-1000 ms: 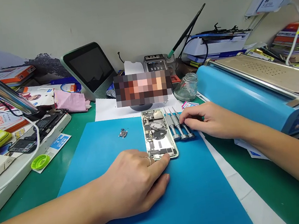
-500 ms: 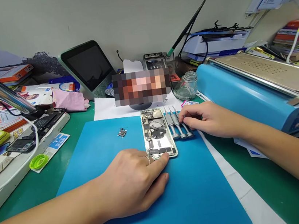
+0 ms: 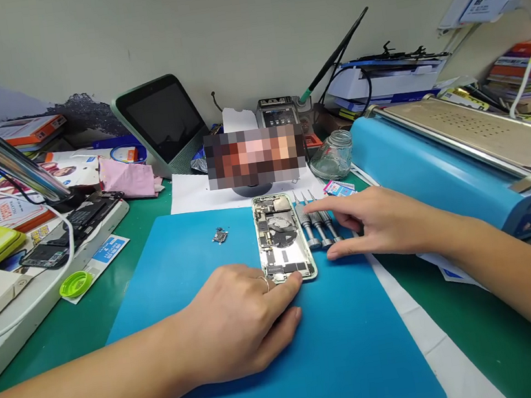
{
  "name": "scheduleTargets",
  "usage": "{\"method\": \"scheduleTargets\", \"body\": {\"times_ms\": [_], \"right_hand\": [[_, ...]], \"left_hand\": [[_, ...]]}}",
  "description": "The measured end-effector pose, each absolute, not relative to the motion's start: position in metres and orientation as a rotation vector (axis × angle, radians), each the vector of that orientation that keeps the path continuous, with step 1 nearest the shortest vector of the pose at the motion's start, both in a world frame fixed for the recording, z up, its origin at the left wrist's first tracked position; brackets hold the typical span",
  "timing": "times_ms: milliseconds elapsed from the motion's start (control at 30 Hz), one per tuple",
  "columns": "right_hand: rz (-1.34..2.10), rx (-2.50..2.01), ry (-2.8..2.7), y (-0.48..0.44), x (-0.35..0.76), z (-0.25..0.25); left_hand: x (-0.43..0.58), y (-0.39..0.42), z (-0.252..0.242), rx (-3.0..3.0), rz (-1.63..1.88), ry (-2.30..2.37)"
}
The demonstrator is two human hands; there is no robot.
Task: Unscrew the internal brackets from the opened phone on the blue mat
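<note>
Opened phone (image 3: 291, 255) lay face up, its inner parts exposed, on a blue mat (image 3: 353, 344), with its long side running away from the person. Left hand (image 3: 243, 323) rested at its near end: index finger laid on the near edge, thumb just apart below it, other fingers mostly hidden, so could not tell whether they gripped the phone. Right hand (image 3: 386, 222) was partly open, thumb and index finger parted across three screwdrivers (image 3: 316, 221) lying side by side just right of the phone; could not tell whether the fingertips touched them. Small metal part (image 3: 220, 235) sat left of the phone, apart from it. Glass jar (image 3: 333, 156) stood beyond the screwdrivers.
</note>
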State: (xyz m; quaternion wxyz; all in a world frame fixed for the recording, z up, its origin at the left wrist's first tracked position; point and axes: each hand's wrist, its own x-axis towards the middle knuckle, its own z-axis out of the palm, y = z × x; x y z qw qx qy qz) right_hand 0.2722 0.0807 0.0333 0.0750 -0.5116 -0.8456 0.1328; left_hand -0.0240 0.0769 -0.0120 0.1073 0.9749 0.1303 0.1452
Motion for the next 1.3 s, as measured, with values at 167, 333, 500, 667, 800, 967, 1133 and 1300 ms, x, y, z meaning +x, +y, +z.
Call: {"method": "scheduleTargets", "body": {"times_ms": [167, 333, 500, 667, 800, 967, 1133, 1300], "right_hand": [[0.321, -1.487, -2.605, 0.0808, 0.2687, 0.0315], [0.389, -1.47, -2.597, 0.0803, 0.2676, 0.0309], [0.42, -1.453, -2.582, 0.0821, 0.2684, 0.0299], [0.449, -1.451, -2.577, 0.0833, 0.2676, 0.0298], [0.454, -1.458, -2.577, 0.0831, 0.267, 0.0296], [0.449, -1.478, -2.575, 0.0833, 0.2671, 0.0278], [0.395, -1.492, -2.578, 0.0846, 0.2675, 0.0257], [0.323, -1.469, -2.617, 0.0846, 0.2685, 0.025]], "left_hand": [[-0.0228, 0.078, -0.0115, 2.881, 0.432, 0.394], [-0.0232, 0.0773, -0.0118, 2.881, 0.437, 0.393], [-0.0235, 0.0769, -0.0127, 2.884, 0.45, 0.393], [-0.0235, 0.0763, -0.012, 2.906, 0.467, 0.385], [-0.0238, 0.0763, -0.0121, 2.899, 0.459, 0.383], [-0.0237, 0.0768, -0.0131, 2.894, 0.448, 0.393], [-0.0244, 0.0763, -0.013, 2.903, 0.458, 0.393], [-0.0241, 0.0765, -0.0126, 2.898, 0.47, 0.39]]}}
